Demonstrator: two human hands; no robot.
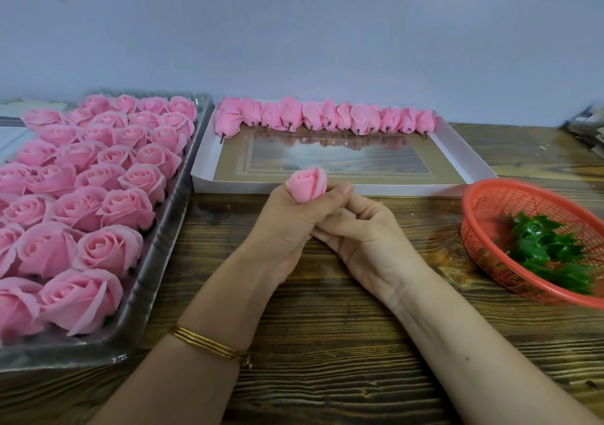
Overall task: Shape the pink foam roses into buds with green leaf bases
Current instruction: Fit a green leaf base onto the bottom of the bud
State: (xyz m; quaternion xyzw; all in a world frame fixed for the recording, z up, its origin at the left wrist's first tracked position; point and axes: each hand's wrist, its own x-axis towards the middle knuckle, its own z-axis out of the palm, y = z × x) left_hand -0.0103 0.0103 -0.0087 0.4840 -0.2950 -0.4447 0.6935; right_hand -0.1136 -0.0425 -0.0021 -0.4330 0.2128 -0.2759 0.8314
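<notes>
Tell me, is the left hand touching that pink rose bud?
Touching: the head view shows the left hand gripping the rose bud around its base.

wall (327, 32): plain, pale blue-grey, matte, fills the upper part of the view | table (327, 343): dark brown wood, heavy grain running left to right, far edge against the wall | light: soft, even, only faint shadows; dull sheen on the tabletop | far right: blurred grey clutter (586, 130) on the table, unidentifiable
</notes>
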